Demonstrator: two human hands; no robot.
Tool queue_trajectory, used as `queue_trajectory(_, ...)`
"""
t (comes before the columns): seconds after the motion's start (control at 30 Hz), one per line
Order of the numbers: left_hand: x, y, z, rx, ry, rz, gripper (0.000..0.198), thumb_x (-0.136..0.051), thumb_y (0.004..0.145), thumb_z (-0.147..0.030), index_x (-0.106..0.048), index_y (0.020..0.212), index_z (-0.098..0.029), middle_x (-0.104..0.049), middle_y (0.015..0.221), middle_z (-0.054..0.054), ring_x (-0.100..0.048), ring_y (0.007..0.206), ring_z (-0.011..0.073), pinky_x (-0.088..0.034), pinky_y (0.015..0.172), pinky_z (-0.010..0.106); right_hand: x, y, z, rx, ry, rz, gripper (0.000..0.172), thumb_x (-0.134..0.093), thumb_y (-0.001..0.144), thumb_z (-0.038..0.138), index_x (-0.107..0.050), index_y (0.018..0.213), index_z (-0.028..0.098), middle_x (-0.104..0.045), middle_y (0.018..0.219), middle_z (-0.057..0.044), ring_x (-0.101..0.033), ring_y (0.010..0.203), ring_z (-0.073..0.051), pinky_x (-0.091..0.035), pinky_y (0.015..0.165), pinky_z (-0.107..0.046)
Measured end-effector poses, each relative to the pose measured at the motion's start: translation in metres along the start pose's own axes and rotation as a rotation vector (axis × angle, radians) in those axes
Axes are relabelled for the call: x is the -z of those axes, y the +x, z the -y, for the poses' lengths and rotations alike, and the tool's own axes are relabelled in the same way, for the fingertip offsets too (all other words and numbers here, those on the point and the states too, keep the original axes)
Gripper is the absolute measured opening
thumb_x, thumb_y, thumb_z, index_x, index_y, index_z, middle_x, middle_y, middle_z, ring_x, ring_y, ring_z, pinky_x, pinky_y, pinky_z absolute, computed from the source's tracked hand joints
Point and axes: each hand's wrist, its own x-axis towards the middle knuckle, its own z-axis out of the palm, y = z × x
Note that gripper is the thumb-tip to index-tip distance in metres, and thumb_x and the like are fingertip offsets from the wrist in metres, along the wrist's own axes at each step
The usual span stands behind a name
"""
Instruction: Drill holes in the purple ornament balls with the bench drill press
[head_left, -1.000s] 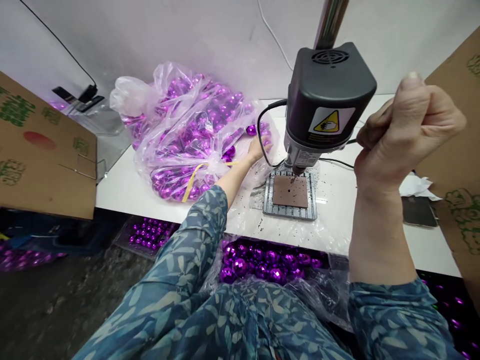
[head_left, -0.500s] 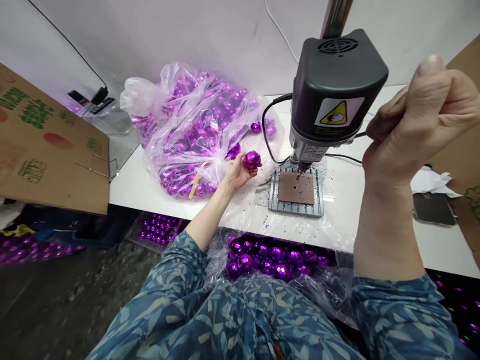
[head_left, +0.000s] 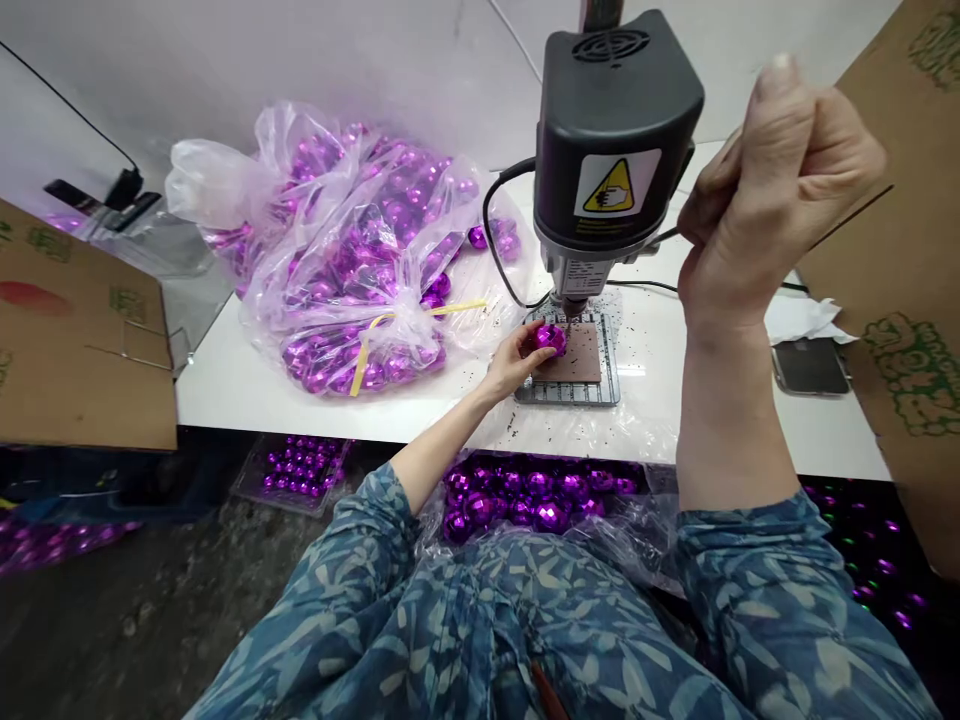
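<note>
My left hand [head_left: 517, 358] grips a faceted purple ball [head_left: 550, 338] and holds it on the brown pad [head_left: 583, 356] of a small bench drill [head_left: 616, 140], just under the drill bit. My right hand [head_left: 772, 190] is raised beside the black drill head, fingers wrapped round its thin feed lever. A clear plastic bag [head_left: 360, 255] full of purple balls, tied with a yellow ribbon, lies on the white table [head_left: 247, 385] left of the drill.
Cardboard boxes stand at the left [head_left: 75, 330] and right [head_left: 900, 300]. A phone [head_left: 808, 366] and crumpled paper lie right of the drill. More purple balls fill a bag in my lap [head_left: 525, 500] and a tray [head_left: 296, 468] below the table edge.
My left hand took one purple ball from beside the bag and carried it right, onto the drill pad under the bit. My right hand has stayed closed on the lever.
</note>
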Motion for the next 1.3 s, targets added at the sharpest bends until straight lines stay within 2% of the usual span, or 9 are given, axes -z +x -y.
queue_trajectory(0.1, -0.005, 0.007, 0.006, -0.021, 0.056, -0.03, 0.071, -0.093, 0.082, -0.037, -0.061, 0.144, -0.02, -0.075, 0.138, 0.014, -0.074, 0.123, 0.0297, -0.059, 0.111, 0.048, 0.001, -0.001, 0.001, 0.009, -0.002, 0.015, 0.078, -0.059, 0.073, 0.089, -0.029, 0.058, 0.018, -0.033, 0.044, 0.006, -0.031, 0.038, -0.002, -0.017, 0.043, -0.026)
queue_trajectory(0.23, -0.014, 0.007, 0.006, -0.076, 0.172, -0.094, 0.067, -0.097, 0.076, -0.029, -0.062, 0.133, -0.02, -0.075, 0.124, 0.011, -0.075, 0.109, 0.0262, -0.063, 0.098, 0.045, 0.0, -0.001, 0.0, 0.028, -0.004, 0.005, 0.075, -0.058, 0.077, 0.086, -0.028, 0.059, 0.019, -0.033, 0.044, 0.007, -0.029, 0.038, -0.002, -0.018, 0.045, -0.026)
queue_trajectory(0.37, -0.026, 0.002, 0.003, -0.189, 0.296, -0.108, 0.058, -0.096, 0.077, -0.027, -0.065, 0.125, -0.021, -0.073, 0.12, 0.01, -0.071, 0.112, 0.0276, -0.061, 0.096, 0.044, -0.001, -0.001, -0.001, 0.024, 0.001, -0.006, 0.078, -0.055, 0.071, 0.091, -0.027, 0.06, 0.019, -0.032, 0.044, 0.007, -0.029, 0.038, -0.002, -0.018, 0.046, -0.025)
queue_trajectory(0.47, -0.034, 0.0, 0.004, -0.265, 0.284, -0.109, 0.054, -0.093, 0.079, -0.023, -0.064, 0.124, -0.022, -0.071, 0.124, 0.009, -0.069, 0.117, 0.0282, -0.059, 0.101, 0.046, -0.002, -0.002, -0.002, 0.023, 0.024, -0.009, 0.076, -0.058, 0.071, 0.09, -0.029, 0.06, 0.02, -0.033, 0.044, 0.007, -0.029, 0.038, -0.002, -0.018, 0.046, -0.027)
queue_trajectory(0.7, -0.038, -0.002, 0.008, -0.213, 0.148, -0.08, 0.058, -0.091, 0.081, -0.024, -0.059, 0.13, -0.025, -0.073, 0.128, 0.01, -0.072, 0.119, 0.0282, -0.059, 0.109, 0.054, 0.003, -0.006, -0.005, 0.048, 0.06, -0.002, 0.071, -0.067, 0.077, 0.077, -0.031, 0.059, 0.019, -0.033, 0.045, 0.007, -0.027, 0.039, -0.003, -0.016, 0.047, -0.028)
queue_trajectory(0.83, -0.037, -0.004, 0.006, -0.191, 0.144, -0.082, 0.06, -0.093, 0.081, -0.026, -0.059, 0.13, -0.024, -0.073, 0.129, 0.011, -0.072, 0.121, 0.0295, -0.058, 0.111, 0.056, 0.009, -0.017, -0.005, 0.088, 0.078, -0.017, 0.068, -0.069, 0.086, 0.065, -0.032, 0.057, 0.016, -0.032, 0.044, 0.006, -0.028, 0.04, -0.001, -0.019, 0.048, -0.024)
queue_trajectory(0.97, -0.036, -0.005, 0.003, -0.183, 0.149, -0.074, 0.059, -0.092, 0.083, -0.029, -0.058, 0.131, -0.023, -0.073, 0.132, 0.013, -0.072, 0.124, 0.0305, -0.059, 0.11, 0.054, 0.016, -0.033, -0.005, 0.141, 0.065, -0.037, 0.07, -0.068, 0.091, 0.06, -0.027, 0.057, 0.014, -0.03, 0.044, 0.006, -0.031, 0.041, 0.002, -0.021, 0.05, -0.02)
queue_trajectory(1.1, -0.036, -0.006, 0.002, -0.186, 0.164, -0.063, 0.058, -0.092, 0.084, -0.03, -0.057, 0.13, -0.023, -0.073, 0.131, 0.013, -0.073, 0.123, 0.0308, -0.06, 0.109, 0.054, 0.02, -0.044, -0.009, 0.167, 0.084, -0.052, 0.073, -0.067, 0.093, 0.058, -0.017, 0.059, 0.015, -0.021, 0.045, 0.006, -0.029, 0.039, 0.002, -0.02, 0.046, -0.019)
queue_trajectory(1.3, -0.036, -0.005, 0.006, -0.209, 0.167, -0.067, 0.059, -0.092, 0.085, -0.03, -0.056, 0.131, -0.024, -0.074, 0.132, 0.012, -0.073, 0.123, 0.0295, -0.06, 0.11, 0.054, 0.028, -0.053, -0.03, 0.252, 0.098, -0.092, 0.076, -0.067, 0.094, 0.056, -0.01, 0.061, 0.018, -0.011, 0.045, 0.005, -0.023, 0.037, 0.0, -0.016, 0.041, -0.024)
